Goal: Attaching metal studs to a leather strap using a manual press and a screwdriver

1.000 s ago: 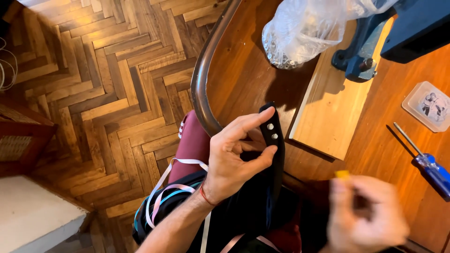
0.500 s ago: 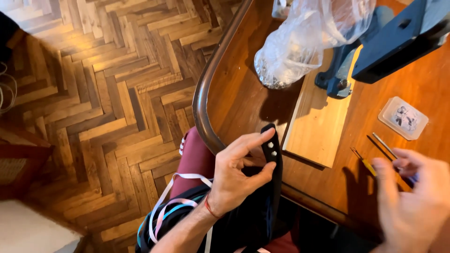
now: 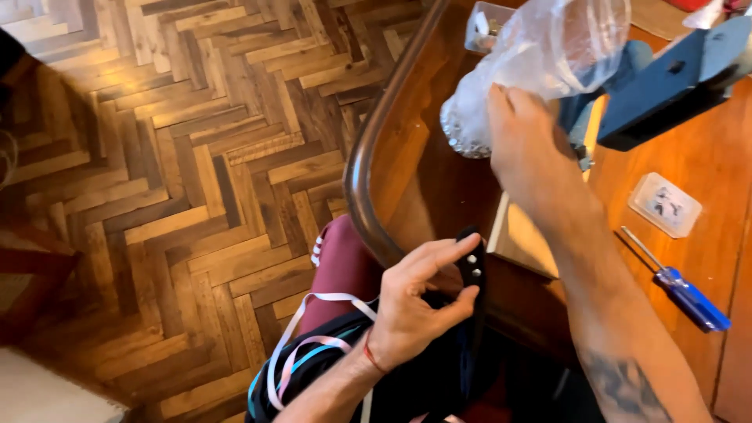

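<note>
My left hand (image 3: pixel 415 301) grips a black strap (image 3: pixel 472 270) with small metal studs, held against the rounded edge of the wooden table (image 3: pixel 368 180). The strap runs down into dark fabric on my lap. My right hand (image 3: pixel 525 145) reaches across the table and touches a clear plastic bag (image 3: pixel 548 55) holding small metal parts; whether its fingers are closed on the bag is hard to tell. A blue-handled screwdriver (image 3: pixel 685 291) lies on the table to the right of my right forearm.
A blue metal tool (image 3: pixel 674 78) stands behind the bag. A small clear packet (image 3: pixel 664 204) lies near the screwdriver, and a light wooden board (image 3: pixel 533 243) sits under my arm. Herringbone parquet floor (image 3: pixel 172 172) fills the left side. White and light-blue ribbons (image 3: pixel 301 352) hang by my lap.
My right hand has left the screwdriver area at the lower right and reached up to the plastic bag. The left hand keeps its hold on the strap. The view has shifted slightly.
</note>
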